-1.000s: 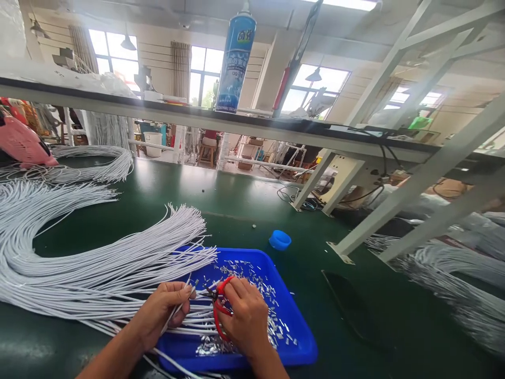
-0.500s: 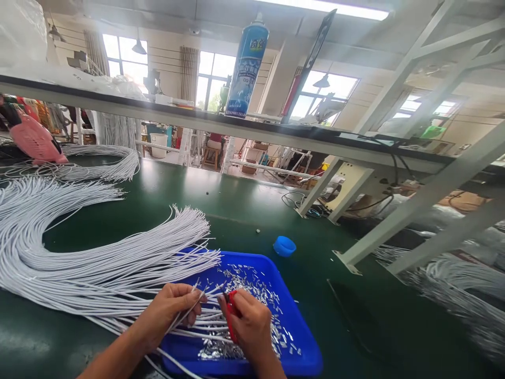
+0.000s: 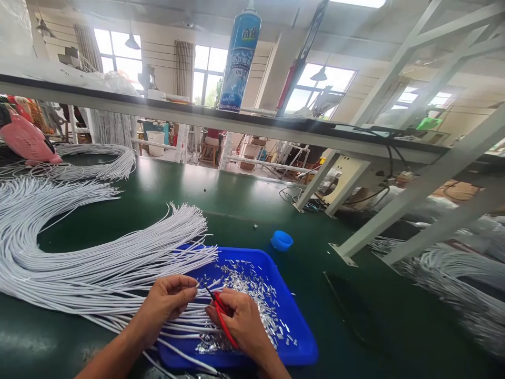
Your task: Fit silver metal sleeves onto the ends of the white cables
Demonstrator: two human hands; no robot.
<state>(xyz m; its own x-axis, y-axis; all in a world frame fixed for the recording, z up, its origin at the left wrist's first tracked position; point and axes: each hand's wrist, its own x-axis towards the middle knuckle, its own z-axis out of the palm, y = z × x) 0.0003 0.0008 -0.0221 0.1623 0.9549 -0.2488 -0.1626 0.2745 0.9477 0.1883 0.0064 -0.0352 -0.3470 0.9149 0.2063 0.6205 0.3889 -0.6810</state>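
My left hand (image 3: 163, 305) pinches the end of a thin white cord (image 3: 188, 292) over a blue tray (image 3: 302, 337). My right hand (image 3: 241, 322) is closed round red-handled pliers (image 3: 223, 316), whose dark tip points at the cord end. The tray holds several small silver metal pieces (image 3: 252, 295). A big fan of white cords (image 3: 94, 268) lies to the left, with its ends reaching over the tray's left rim.
The green table (image 3: 221, 205) carries a small blue cap (image 3: 281, 240) beyond the tray. A shelf (image 3: 189, 118) above bears a blue spray can (image 3: 239, 58). White frame struts (image 3: 414, 184) stand at right. A pink object (image 3: 27, 143) and more cords (image 3: 98, 166) lie far left.
The pliers' handles were spread, closed, and now lie nearly shut in my right hand. My left hand keeps hold of the cord end. The view shifted slightly.
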